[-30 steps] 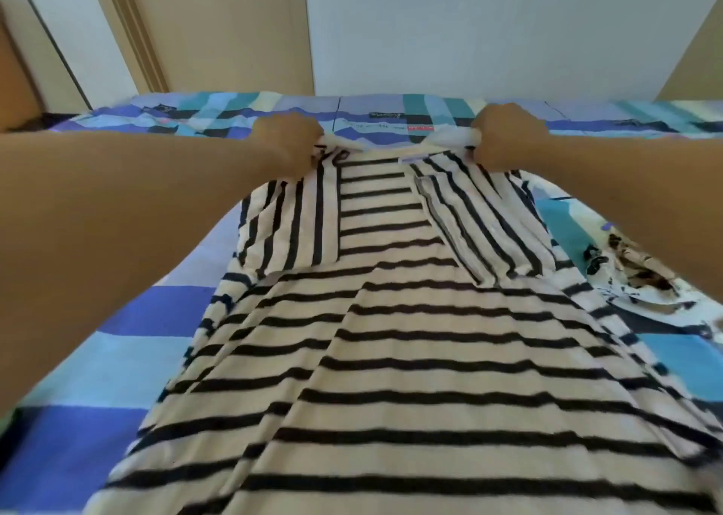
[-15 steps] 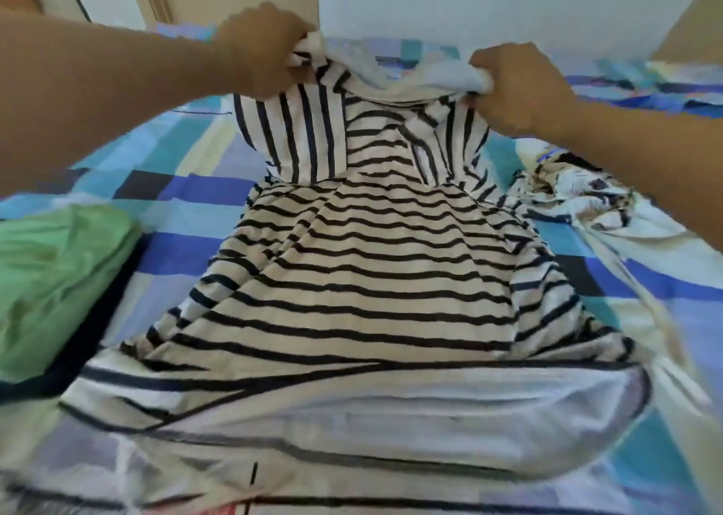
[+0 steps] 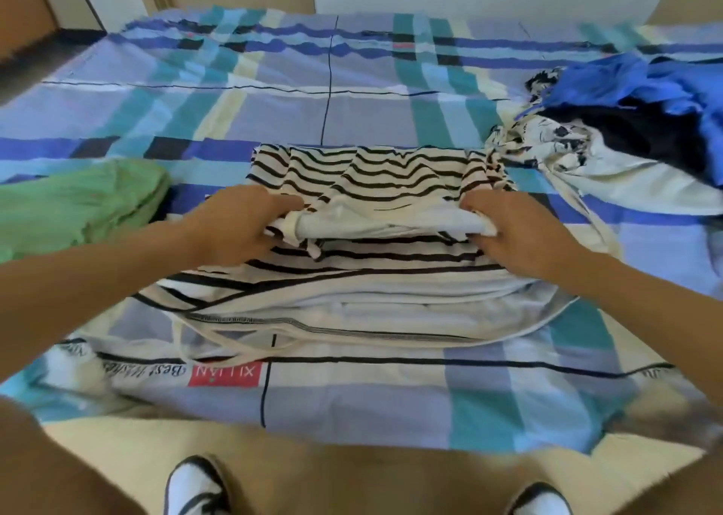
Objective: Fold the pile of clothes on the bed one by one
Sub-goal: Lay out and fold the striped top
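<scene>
A black-and-white striped garment (image 3: 375,178) lies on the bed in front of me, its top half doubled over toward me onto the lower half. My left hand (image 3: 238,225) grips the folded-over edge at its left corner. My right hand (image 3: 520,233) grips the same edge at its right corner. The white collar band bunches between my two hands. The hem lies loose near the bed's front edge, with a thin strap trailing from it.
A folded green garment (image 3: 74,205) sits at the left. A pile of unfolded clothes (image 3: 626,131), blue, black and white-patterned, lies at the right. The plaid bedsheet (image 3: 274,96) stretches behind. My feet (image 3: 195,487) stand at the bed's front edge.
Both hands lifted the garment's top from the far side of the bed, carried it toward me and brought it down over the lower half, halving its length.
</scene>
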Demonstrator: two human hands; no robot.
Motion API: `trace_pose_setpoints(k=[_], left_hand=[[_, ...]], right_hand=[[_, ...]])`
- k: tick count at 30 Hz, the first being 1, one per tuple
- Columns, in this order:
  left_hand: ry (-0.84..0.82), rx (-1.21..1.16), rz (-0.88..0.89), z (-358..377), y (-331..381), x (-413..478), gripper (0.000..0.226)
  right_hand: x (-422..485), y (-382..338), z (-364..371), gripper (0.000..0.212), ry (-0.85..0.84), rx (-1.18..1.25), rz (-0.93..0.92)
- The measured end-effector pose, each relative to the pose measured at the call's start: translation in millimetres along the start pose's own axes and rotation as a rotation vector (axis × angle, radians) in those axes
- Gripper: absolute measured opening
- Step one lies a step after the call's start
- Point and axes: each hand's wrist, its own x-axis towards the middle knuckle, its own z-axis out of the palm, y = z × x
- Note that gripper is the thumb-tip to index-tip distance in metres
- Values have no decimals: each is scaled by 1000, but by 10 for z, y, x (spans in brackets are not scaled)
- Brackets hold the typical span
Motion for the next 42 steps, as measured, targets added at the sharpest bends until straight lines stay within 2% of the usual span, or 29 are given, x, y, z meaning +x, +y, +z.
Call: trace_pose_setpoints(k=[2, 3, 5, 7, 8, 10, 12, 13, 17, 19, 22, 25, 29, 33, 36, 38, 40, 41, 42], left_hand=[[-11, 20, 18, 107, 54, -106, 38], [5, 37, 49, 150, 86, -158, 37], [67, 112, 109, 203, 141, -267, 51], [156, 86, 131, 180, 286, -361, 64], [189, 26, 160, 160, 389, -396, 61], [151, -90, 229, 150, 608, -424, 47], [57, -161, 248, 230, 789, -409, 36], [22, -176, 230, 288, 849, -392, 34], [-14, -177, 162, 459, 958, -303, 47], [-20, -213, 118, 467, 972, -251, 53], [-81, -262, 57, 419, 987, -185, 46], [-48, -250, 154, 300, 1025, -174, 33], [-192, -214, 306, 228, 1084, -224, 19], [-299, -86, 270, 342, 1148, -292, 33], [-270, -52, 257, 312, 1228, -267, 26], [-262, -62, 247, 306, 1255, -246, 29], [-264, -101, 244, 319, 1251, -241, 34], [-288, -133, 249, 299, 1240, -245, 33], [-342, -171, 264, 241, 1226, -254, 28]], right_hand=[[-97, -14, 37, 39, -28, 22, -37], [-153, -16, 45, 51, -55, 20, -37], [-269, 44, 29, 84, -103, 20, 25], [-413, 153, -60, 92, -77, 128, 128], [-479, 207, -119, 89, -76, 202, 180], [-592, 297, -229, 81, -164, 287, 267], [-694, 351, -284, 72, -274, 246, 293], [-732, 369, -283, 69, -277, 207, 284], [-837, 423, -250, 45, -137, 124, 248], [-893, 448, -264, 35, -157, 103, 257], [-1034, 446, -344, 43, -218, 93, 273], [-1205, 365, -516, 39, -107, 131, 214], [-1428, 329, -557, 49, 50, 163, 180], [-1514, 429, -217, 74, 114, 194, 334], [-1469, 411, -161, 60, 53, 256, 413], [-1417, 411, -310, 49, 80, 241, 402], [-1402, 509, -526, 47, 142, 54, 443], [-1435, 611, -612, 46, 98, -63, 469], [-1467, 703, -684, 45, -22, -130, 503]])
